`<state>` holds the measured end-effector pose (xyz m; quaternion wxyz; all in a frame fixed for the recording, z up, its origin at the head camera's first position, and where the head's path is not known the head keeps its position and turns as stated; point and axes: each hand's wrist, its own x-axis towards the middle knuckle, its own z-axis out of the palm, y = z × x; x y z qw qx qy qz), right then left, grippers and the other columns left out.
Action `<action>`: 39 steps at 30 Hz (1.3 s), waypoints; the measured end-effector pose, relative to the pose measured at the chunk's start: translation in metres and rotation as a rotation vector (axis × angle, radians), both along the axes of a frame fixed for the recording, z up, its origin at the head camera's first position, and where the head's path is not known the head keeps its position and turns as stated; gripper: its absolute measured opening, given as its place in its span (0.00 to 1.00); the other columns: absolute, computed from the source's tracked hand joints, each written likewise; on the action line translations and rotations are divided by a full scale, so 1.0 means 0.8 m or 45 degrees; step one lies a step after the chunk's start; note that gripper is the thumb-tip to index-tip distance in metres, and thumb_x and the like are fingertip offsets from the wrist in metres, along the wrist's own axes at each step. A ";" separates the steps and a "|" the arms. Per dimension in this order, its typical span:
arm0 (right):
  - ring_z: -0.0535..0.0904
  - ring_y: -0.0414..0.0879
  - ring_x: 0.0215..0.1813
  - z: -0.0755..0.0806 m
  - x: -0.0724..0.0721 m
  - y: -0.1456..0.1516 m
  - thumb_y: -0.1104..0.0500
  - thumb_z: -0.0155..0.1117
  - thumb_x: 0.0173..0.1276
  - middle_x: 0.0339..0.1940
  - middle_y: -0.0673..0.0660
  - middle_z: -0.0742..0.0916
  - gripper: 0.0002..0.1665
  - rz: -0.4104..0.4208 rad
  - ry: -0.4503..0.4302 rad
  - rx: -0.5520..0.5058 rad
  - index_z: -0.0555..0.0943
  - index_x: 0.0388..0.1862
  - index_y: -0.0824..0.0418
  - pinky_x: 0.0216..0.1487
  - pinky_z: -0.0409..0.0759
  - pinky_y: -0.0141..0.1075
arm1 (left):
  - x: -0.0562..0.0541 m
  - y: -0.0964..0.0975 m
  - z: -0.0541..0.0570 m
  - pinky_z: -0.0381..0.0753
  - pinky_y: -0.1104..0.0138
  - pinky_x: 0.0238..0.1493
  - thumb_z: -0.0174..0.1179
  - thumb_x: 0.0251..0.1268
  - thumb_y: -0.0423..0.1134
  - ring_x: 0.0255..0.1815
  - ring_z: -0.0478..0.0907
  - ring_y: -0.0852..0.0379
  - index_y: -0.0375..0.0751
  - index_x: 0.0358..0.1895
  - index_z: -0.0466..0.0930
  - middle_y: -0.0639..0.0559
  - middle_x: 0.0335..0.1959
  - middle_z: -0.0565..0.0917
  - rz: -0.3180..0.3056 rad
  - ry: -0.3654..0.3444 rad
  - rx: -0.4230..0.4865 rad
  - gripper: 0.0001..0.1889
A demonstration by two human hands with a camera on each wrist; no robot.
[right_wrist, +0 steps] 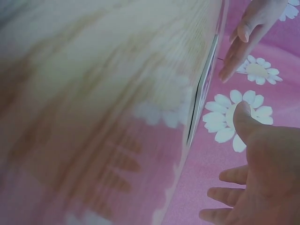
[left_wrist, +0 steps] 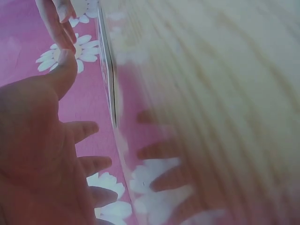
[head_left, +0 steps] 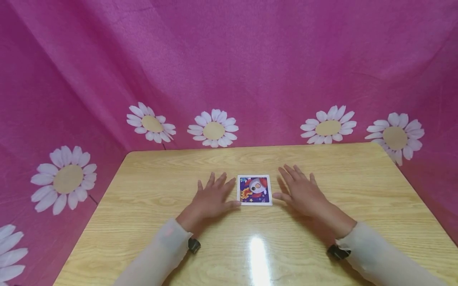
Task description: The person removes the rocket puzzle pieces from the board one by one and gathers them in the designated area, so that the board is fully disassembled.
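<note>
On the wooden table (head_left: 229, 230) lies a thin, square picture board (head_left: 255, 190) with a white border, showing a cartoon rocket with flames and stars on purple. To its left is my left hand (head_left: 213, 198), fingers spread and the thumb tip overlapping the board's near left corner in the head view. My right hand (head_left: 302, 194) is on the other side, fingers straight and apart, its thumb pointing toward the board's right edge. Neither hand holds anything. Edge-on in the left wrist view, the board (left_wrist: 108, 70) appears as a narrow slab flat on the tabletop.
A pink cloth (head_left: 250, 71) with large white daisies hangs behind the table and along its sides. The glossy tabletop reflects the hands and a bright light (head_left: 259, 260) near the front. Dark bands (head_left: 194, 246) circle both wrists, by the pale sleeves (head_left: 157, 254).
</note>
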<state>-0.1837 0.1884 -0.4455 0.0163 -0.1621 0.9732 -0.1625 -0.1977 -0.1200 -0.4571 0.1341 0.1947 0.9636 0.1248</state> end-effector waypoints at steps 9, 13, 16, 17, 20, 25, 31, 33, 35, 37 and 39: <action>0.51 0.70 0.82 -0.001 -0.002 -0.005 0.33 0.59 0.74 0.83 0.68 0.61 0.53 0.020 0.011 -0.010 0.56 0.84 0.62 0.72 0.48 0.77 | 0.004 0.008 0.003 0.34 0.26 0.73 0.52 0.66 0.76 0.85 0.34 0.34 0.67 0.84 0.50 0.51 0.87 0.44 -0.080 -0.056 0.000 0.46; 0.52 0.70 0.82 -0.002 -0.003 -0.008 0.34 0.59 0.75 0.83 0.68 0.62 0.52 0.028 0.013 -0.006 0.56 0.84 0.63 0.72 0.48 0.76 | 0.005 0.011 0.002 0.35 0.26 0.72 0.49 0.67 0.77 0.85 0.34 0.35 0.69 0.84 0.49 0.51 0.87 0.43 -0.124 -0.064 -0.027 0.45; 0.52 0.70 0.82 -0.003 -0.004 -0.010 0.34 0.59 0.75 0.83 0.68 0.61 0.52 0.036 0.013 -0.001 0.56 0.84 0.63 0.72 0.49 0.76 | 0.006 0.014 0.002 0.35 0.25 0.72 0.47 0.67 0.77 0.85 0.33 0.34 0.73 0.83 0.48 0.51 0.87 0.41 -0.143 -0.088 -0.019 0.43; 0.52 0.70 0.82 -0.003 -0.004 -0.012 0.34 0.59 0.75 0.83 0.68 0.61 0.51 0.039 0.013 -0.001 0.56 0.84 0.63 0.72 0.49 0.76 | 0.007 0.015 0.002 0.35 0.25 0.72 0.47 0.68 0.77 0.85 0.33 0.34 0.74 0.83 0.47 0.51 0.87 0.41 -0.149 -0.098 -0.019 0.43; 0.52 0.70 0.82 -0.003 -0.006 -0.015 0.35 0.60 0.75 0.83 0.68 0.62 0.51 0.041 0.016 0.003 0.57 0.84 0.63 0.72 0.50 0.75 | 0.008 0.018 0.002 0.35 0.25 0.72 0.46 0.68 0.77 0.85 0.33 0.34 0.77 0.82 0.47 0.50 0.87 0.39 -0.160 -0.116 -0.020 0.42; 0.53 0.70 0.82 -0.004 -0.008 -0.021 0.36 0.61 0.75 0.82 0.69 0.62 0.51 0.046 0.012 -0.001 0.57 0.83 0.64 0.72 0.51 0.76 | 0.009 0.023 0.000 0.35 0.25 0.72 0.46 0.68 0.77 0.85 0.32 0.34 0.80 0.81 0.46 0.51 0.87 0.37 -0.164 -0.132 -0.037 0.41; 0.53 0.70 0.82 -0.006 -0.011 -0.024 0.37 0.62 0.75 0.82 0.69 0.63 0.51 0.069 0.017 -0.016 0.58 0.83 0.65 0.72 0.52 0.75 | 0.007 0.029 0.000 0.37 0.25 0.72 0.44 0.67 0.79 0.85 0.33 0.34 0.80 0.81 0.47 0.50 0.87 0.37 -0.163 -0.135 -0.073 0.41; 0.53 0.70 0.82 -0.007 -0.012 -0.026 0.37 0.62 0.74 0.82 0.69 0.63 0.51 0.074 0.017 -0.023 0.58 0.83 0.65 0.72 0.53 0.75 | 0.007 0.031 0.000 0.37 0.25 0.72 0.44 0.67 0.79 0.85 0.33 0.35 0.80 0.81 0.47 0.49 0.87 0.37 -0.162 -0.139 -0.080 0.41; 0.53 0.70 0.82 -0.007 -0.012 -0.028 0.37 0.62 0.74 0.82 0.69 0.63 0.51 0.077 0.012 -0.027 0.58 0.83 0.65 0.72 0.53 0.75 | 0.007 0.033 0.001 0.38 0.25 0.72 0.44 0.66 0.80 0.85 0.33 0.35 0.80 0.81 0.47 0.49 0.87 0.37 -0.160 -0.144 -0.089 0.41; 0.53 0.70 0.82 -0.007 -0.013 -0.031 0.38 0.62 0.75 0.82 0.69 0.63 0.51 0.077 0.004 -0.025 0.58 0.83 0.64 0.72 0.53 0.75 | 0.007 0.034 0.001 0.38 0.25 0.72 0.44 0.66 0.80 0.85 0.33 0.35 0.80 0.81 0.47 0.49 0.87 0.37 -0.157 -0.145 -0.095 0.41; 0.53 0.69 0.82 -0.006 -0.013 -0.033 0.38 0.62 0.75 0.82 0.68 0.63 0.50 0.074 -0.010 -0.028 0.58 0.83 0.64 0.73 0.52 0.74 | 0.007 0.035 0.002 0.38 0.25 0.72 0.45 0.66 0.80 0.85 0.33 0.34 0.80 0.81 0.48 0.49 0.87 0.37 -0.154 -0.143 -0.100 0.41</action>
